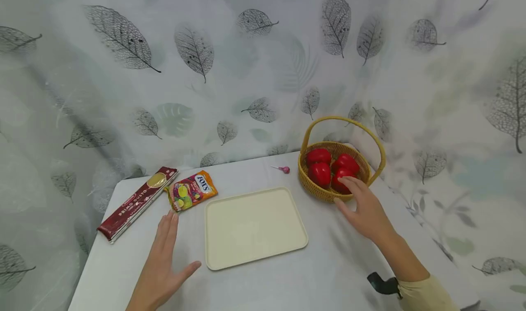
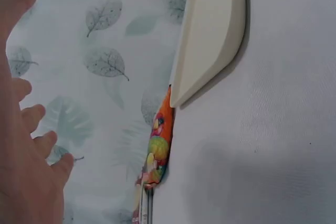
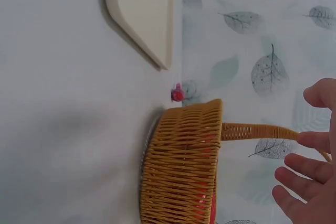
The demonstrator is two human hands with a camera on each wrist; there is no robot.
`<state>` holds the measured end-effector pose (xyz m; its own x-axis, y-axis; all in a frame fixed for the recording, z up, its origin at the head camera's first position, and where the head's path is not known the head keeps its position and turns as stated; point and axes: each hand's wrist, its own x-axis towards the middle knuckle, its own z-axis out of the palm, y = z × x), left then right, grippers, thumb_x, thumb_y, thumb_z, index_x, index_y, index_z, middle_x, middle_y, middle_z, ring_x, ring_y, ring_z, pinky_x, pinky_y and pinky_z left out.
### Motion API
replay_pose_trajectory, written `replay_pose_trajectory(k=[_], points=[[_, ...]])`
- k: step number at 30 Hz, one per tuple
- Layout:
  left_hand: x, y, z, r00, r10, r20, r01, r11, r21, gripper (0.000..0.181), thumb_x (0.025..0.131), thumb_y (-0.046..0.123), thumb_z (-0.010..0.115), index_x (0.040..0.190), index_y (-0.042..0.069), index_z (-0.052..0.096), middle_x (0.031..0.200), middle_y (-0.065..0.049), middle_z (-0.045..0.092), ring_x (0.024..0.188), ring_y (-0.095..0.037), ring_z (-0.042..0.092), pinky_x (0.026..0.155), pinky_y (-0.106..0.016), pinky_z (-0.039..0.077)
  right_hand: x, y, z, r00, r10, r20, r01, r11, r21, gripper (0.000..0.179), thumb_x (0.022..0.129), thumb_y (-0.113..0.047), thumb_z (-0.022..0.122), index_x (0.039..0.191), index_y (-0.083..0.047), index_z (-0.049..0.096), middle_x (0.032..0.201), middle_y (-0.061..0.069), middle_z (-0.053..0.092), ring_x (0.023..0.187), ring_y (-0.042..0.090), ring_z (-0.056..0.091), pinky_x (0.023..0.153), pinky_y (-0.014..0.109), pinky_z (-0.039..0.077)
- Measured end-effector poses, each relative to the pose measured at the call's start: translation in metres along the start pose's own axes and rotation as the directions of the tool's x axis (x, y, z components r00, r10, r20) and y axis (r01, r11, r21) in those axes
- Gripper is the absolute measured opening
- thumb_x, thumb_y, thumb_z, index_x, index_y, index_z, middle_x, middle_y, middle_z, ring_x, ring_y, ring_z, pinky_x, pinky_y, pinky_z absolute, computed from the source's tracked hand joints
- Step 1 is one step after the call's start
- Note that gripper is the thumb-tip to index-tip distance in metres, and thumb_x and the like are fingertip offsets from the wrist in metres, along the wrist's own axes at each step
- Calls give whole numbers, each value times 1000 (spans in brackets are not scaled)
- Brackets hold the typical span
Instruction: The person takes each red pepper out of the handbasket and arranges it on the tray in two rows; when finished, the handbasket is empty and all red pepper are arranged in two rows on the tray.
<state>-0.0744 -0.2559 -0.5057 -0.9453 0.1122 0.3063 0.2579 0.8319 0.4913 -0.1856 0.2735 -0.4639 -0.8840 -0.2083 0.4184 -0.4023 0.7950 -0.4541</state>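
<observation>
My right hand (image 1: 363, 213) hovers with spread, relaxed fingers at the front right rim of a wicker basket (image 1: 314, 190). Inside the basket lie several shiny red bell peppers (image 1: 319, 174), and the fingertips overlap the nearest one in the head view. In the right wrist view, the fingers (image 3: 302, 184) hold nothing, and the basket's woven side (image 3: 178, 166) stands beside them. My left hand (image 1: 160, 265) is held over the table with straight fingers and the thumb out, also holding nothing. Just beyond its fingertips is an orange Fox's candy bag (image 1: 192, 191).
A cream rectangular tray (image 1: 255, 229) lies mid-table between the hands. At the left, a long dark red Primo Gusto pasta packet (image 1: 137, 206) lies slanted beside the candy bag. A small pink lollipop (image 1: 284, 169) is near the back edge. The basket's tall arched handle (image 1: 343, 118) rises above it.
</observation>
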Motion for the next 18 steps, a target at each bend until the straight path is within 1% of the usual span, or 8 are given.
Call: replay_pose_trajectory(k=[3, 6, 9, 13, 15, 18], points=[[5, -4, 5, 1000, -7, 8, 7, 998, -67, 126, 86, 43, 90, 177, 27, 4, 183, -5, 5, 166, -35, 7, 118, -79, 30, 13, 3, -1, 1000, -6, -5, 6, 1000, 17, 60, 97, -18, 81, 150, -4, 59, 151, 21, 56, 138, 43, 54, 108, 71, 49], [7, -10, 9, 999, -39, 22, 42, 990, -138, 124, 87, 41, 88, 176, 32, 3, 183, 0, 1, 166, -36, 8, 113, -84, 30, 25, 3, -2, 1000, -9, 12, 8, 1000, 29, 59, 99, -20, 79, 151, -4, 58, 151, 21, 57, 139, 44, 54, 108, 70, 49], [8, -16, 14, 997, -65, 28, 70, 980, -184, 123, 88, 38, 87, 176, 34, 2, 183, 1, 0, 166, -38, 7, 113, -85, 27, 36, 6, -2, 999, -2, 39, 1, 1000, 29, 59, 101, -24, 77, 152, -3, 57, 152, 22, 57, 140, 45, 52, 109, 71, 48], [13, -21, 20, 996, -83, 33, 89, 968, -233, 122, 88, 37, 86, 176, 34, 2, 183, -3, 2, 166, -39, 8, 116, -85, 24, 47, 12, -2, 998, 12, 63, -13, 1000, 21, 59, 102, -24, 76, 152, 0, 56, 151, 25, 58, 139, 46, 53, 109, 70, 48], [18, -22, 25, 995, -89, 48, 98, 960, -264, 121, 88, 36, 86, 175, 36, 2, 183, -3, 2, 166, -38, 7, 117, -84, 22, 52, 15, -2, 997, 24, 69, -25, 1000, 14, 60, 101, -23, 77, 152, 1, 56, 150, 25, 58, 137, 46, 54, 109, 69, 49], [26, -22, 33, 992, -98, 84, 119, 952, -282, 121, 88, 38, 86, 175, 39, 1, 183, -3, 3, 165, -40, 8, 118, -83, 21, 56, 19, -1, 995, 57, 87, -58, 998, 10, 61, 100, -22, 78, 152, 1, 56, 150, 26, 58, 135, 46, 55, 108, 69, 50]])
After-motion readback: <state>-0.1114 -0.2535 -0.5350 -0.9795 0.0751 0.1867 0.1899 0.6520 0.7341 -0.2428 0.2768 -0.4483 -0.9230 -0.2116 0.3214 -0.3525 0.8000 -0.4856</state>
